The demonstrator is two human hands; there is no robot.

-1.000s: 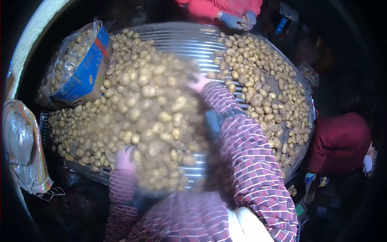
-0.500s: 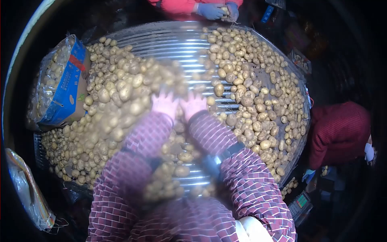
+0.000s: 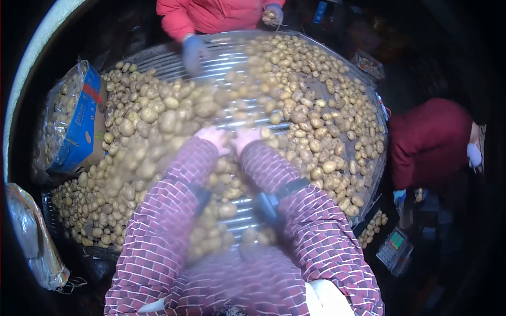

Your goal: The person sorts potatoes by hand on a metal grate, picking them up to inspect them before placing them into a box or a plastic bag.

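Observation:
My left hand [image 3: 213, 139] reaches over a slatted metal table into the heap of potatoes [image 3: 149, 114], palm down with the fingers apart and dipping among them. Close beside it, my right hand [image 3: 246, 138] is likewise open, its fingers bent down over potatoes at the bare slats. The fingertips of both hands are partly hidden and blurred. A second spread of potatoes [image 3: 321, 131] lies to the right of my hands. Between my forearms, more potatoes [image 3: 213, 234] rest on the metal slats [image 3: 245, 216].
Across the table a person in a red jacket [image 3: 221, 16] reaches a gloved hand [image 3: 194, 52] over the slats. A blue banana box [image 3: 79, 121] holding bagged potatoes stands at the left edge. Another person [image 3: 432, 142] bends at the right, near a scale [image 3: 394, 248].
My hands have drawn back slightly toward me, fingers now bent downward. Potatoes have shifted around them. The person opposite has parted their hands and stretched one gloved hand over the slats.

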